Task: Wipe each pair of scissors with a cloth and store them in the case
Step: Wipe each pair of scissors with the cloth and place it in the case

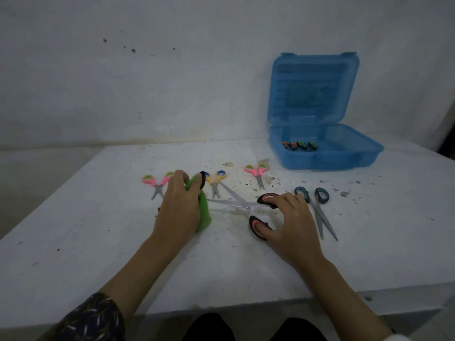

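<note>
Black-pink scissors (248, 205) at table centre, blades spread wide, tips toward nine o'clock. Our right hand (293, 220) has fingers through both handle loops. Our left hand (178, 203) clutches green cloth (204, 212) at blade tips. We see blue case (325, 153) open at two o'clock, handles inside. White table (98, 230) speckled with grit; bare white wall (147, 82) behind.

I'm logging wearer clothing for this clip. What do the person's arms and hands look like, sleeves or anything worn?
The left hand and right hand are bare, with no gloves, rings or watch showing. The left arm has a dark sleeve with small pale leaf-like flecks, pushed up near the elbow. A bit of white sleeve edge shows on the right arm.
</note>
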